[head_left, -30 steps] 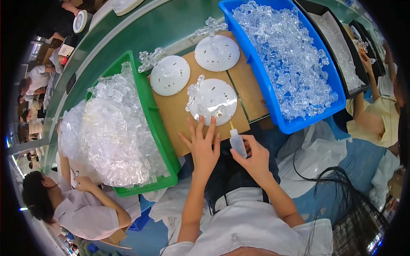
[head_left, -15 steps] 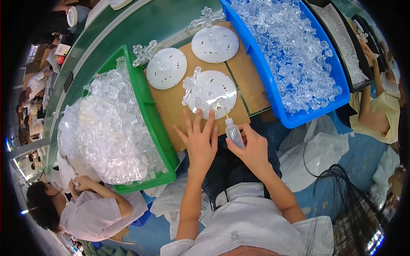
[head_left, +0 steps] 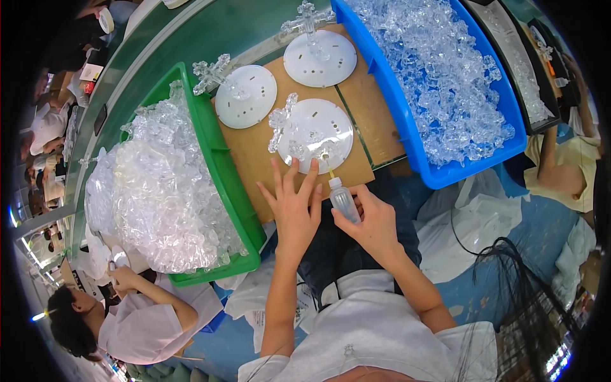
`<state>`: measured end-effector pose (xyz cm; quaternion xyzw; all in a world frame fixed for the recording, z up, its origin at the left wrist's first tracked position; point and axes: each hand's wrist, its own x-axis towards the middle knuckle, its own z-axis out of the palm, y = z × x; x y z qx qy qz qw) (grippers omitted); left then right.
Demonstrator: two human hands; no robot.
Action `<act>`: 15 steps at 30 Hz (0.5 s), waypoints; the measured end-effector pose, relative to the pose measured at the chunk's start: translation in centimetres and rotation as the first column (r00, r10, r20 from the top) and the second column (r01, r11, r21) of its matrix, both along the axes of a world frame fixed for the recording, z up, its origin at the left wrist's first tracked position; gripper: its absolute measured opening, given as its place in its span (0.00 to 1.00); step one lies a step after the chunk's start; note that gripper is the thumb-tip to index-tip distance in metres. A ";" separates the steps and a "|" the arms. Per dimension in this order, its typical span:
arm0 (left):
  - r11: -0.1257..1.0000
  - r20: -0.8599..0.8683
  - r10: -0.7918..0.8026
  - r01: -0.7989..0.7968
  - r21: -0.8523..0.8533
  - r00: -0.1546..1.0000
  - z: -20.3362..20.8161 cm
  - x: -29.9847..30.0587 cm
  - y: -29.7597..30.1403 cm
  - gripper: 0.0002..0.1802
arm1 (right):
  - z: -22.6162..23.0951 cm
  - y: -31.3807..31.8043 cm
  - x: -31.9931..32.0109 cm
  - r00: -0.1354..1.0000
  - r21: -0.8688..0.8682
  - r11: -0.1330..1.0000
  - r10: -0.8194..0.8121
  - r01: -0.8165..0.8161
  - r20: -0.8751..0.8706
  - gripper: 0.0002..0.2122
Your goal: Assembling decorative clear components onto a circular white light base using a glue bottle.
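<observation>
A small clear bottle (head_left: 344, 205) sits in the right hand (head_left: 375, 224), pinched between thumb and fingers just in front of the nearest white disc (head_left: 332, 130). It is nearly upright in view, its yellow nozzle (head_left: 331, 173) pointing up at the disc's near edge; whether the tip touches the disc, I cannot tell. The left hand (head_left: 295, 213) is spread, palm down and holding nothing, its longer fingers reaching over that same edge to the left of the nozzle. A branched clear plastic piece (head_left: 278, 124) stands out at the left side of the disc.

Beyond it on the brown cardboard (head_left: 242, 165) lie two more white discs, one behind to the left (head_left: 259, 102) and one farther back (head_left: 330, 67), each with a similar clear piece on it. A green bin (head_left: 216, 153), heaped with bagged clear parts (head_left: 159, 197), stands to the left; a blue bin (head_left: 402, 111), full of loose clear parts (head_left: 439, 89), stands to the right, with a black tray (head_left: 545, 120) alongside. The green table (head_left: 254, 25) shows behind. A co-worker in a pale shirt (head_left: 153, 325) sits at left, another in yellow (head_left: 566, 169) at right
</observation>
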<state>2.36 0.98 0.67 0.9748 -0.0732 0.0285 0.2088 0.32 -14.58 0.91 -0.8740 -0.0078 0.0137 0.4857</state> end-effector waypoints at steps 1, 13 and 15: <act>1.000 -0.003 -0.001 0.001 0.001 1.000 0.0 0.0 0.0 0.23 | 0.0 -0.1 0.0 1.000 0.013 1.000 0.000 0.000 -0.005 0.15; 1.000 -0.026 -0.007 0.006 -0.018 1.000 0.2 0.0 0.1 0.24 | 0.0 0.4 -0.3 0.997 0.074 0.997 0.035 -0.030 -0.064 0.15; 1.000 -0.025 -0.009 0.008 -0.014 1.000 0.1 0.0 0.1 0.24 | -0.2 0.4 -0.5 0.999 0.043 0.999 0.033 -0.032 -0.016 0.15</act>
